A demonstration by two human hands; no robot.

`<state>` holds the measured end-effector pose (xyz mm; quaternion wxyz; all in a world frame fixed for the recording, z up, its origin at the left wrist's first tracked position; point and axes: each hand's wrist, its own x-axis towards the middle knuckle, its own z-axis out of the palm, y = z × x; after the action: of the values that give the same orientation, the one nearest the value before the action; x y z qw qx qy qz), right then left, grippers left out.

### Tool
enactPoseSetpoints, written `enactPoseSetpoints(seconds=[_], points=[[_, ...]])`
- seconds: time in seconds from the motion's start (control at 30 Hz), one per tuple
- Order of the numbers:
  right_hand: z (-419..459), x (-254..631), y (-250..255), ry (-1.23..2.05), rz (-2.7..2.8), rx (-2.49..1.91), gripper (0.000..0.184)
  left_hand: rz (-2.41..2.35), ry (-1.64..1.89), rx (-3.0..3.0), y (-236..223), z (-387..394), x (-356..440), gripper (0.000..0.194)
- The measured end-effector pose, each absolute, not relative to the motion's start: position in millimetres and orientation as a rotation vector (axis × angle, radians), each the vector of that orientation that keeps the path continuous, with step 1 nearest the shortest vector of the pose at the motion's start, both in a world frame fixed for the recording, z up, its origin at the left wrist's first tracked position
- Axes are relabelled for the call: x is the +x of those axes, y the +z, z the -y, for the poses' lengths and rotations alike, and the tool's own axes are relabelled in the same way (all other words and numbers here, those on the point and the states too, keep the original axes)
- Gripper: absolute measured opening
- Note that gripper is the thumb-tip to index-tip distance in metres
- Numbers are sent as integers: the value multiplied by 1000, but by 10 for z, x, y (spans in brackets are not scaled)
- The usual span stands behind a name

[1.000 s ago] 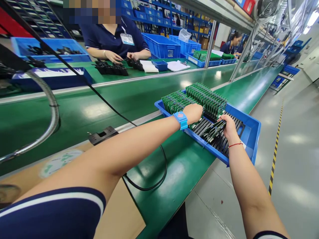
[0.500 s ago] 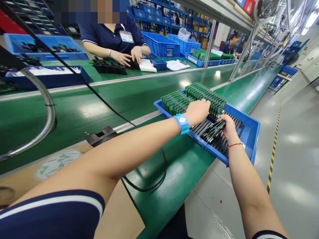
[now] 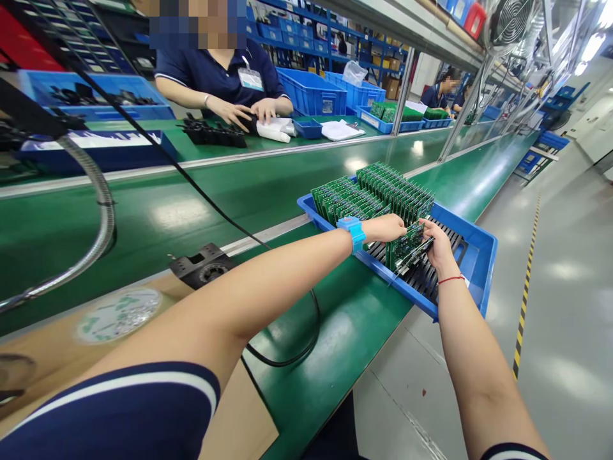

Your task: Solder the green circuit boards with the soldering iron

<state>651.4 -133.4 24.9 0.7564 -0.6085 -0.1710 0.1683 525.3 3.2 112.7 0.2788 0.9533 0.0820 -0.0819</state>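
Green circuit boards stand on edge in two rows in a slotted black rack inside a blue tray. My left hand, with a blue band at the wrist, is closed on the top edge of a circuit board in front of the rows. Beside it, my right hand is closed around the right ends of several tilted circuit boards low over the rack. The two hands are close together, and the boards between them overlap, so where one ends is hard to make out.
A black bracket-like part lies on a cardboard box at left, with a black cable looping over the green bench. Across the belt, a co-worker handles something near blue bins.
My left hand has come down and toward me from the rows, and a board now shows upright beneath it. My right hand has stayed nearly in place with its boards.
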Motion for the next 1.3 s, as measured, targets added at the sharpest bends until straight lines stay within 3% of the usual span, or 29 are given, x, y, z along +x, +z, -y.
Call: enactPoseSetpoints(seconds=[0.23,0.77,1.3], points=[[1336,6524,214,277,370,-1342,7,-449,-144,2734,1198,-90,5270,27],[1331,6520,213,255,382,-1389,24,-505,-112,2950,1180,-161,5251,24],[1337,6522,214,255,407,-1415,22,-504,-91,2950,1177,-156,5285,28]])
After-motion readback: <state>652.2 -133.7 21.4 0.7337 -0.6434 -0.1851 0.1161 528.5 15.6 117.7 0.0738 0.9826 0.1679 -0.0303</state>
